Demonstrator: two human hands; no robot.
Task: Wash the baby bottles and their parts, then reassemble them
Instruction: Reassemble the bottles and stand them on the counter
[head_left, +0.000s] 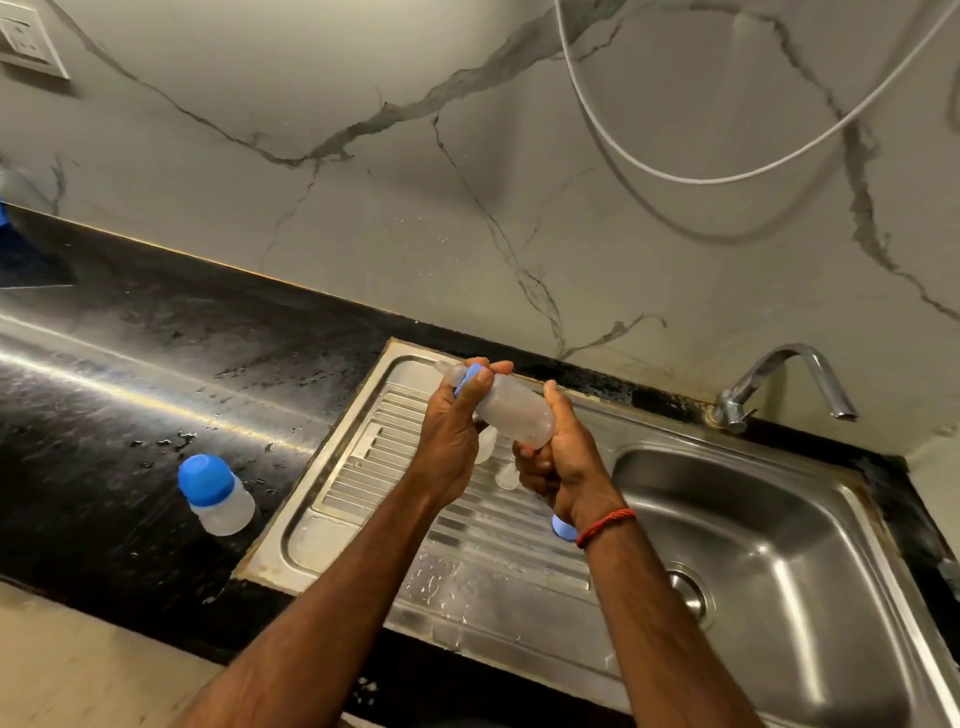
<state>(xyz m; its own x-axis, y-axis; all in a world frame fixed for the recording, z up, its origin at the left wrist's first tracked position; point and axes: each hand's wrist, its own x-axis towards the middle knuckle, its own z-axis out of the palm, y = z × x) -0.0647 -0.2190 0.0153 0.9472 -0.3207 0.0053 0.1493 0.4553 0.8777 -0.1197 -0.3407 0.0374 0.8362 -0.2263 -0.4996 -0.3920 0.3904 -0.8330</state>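
Head view: the bottle (514, 410), probably light and slippery, is over the drainboard (363, 467), at 9 o'clock from the tap (779, 384). The left grip (452, 436) pinches its blue collar (474, 373); the right grip (561, 462) clasps the base.

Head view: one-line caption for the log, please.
Over the drainboard, left hand grips the blue collar, right hand holds the clear bottle; a capped bottle stands on the counter.

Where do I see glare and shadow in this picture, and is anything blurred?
Head view: a glare streak crosses the wet counter, and the sink shines; the cable casts a soft shadow on the wall; the held bottle looks slightly blurred.
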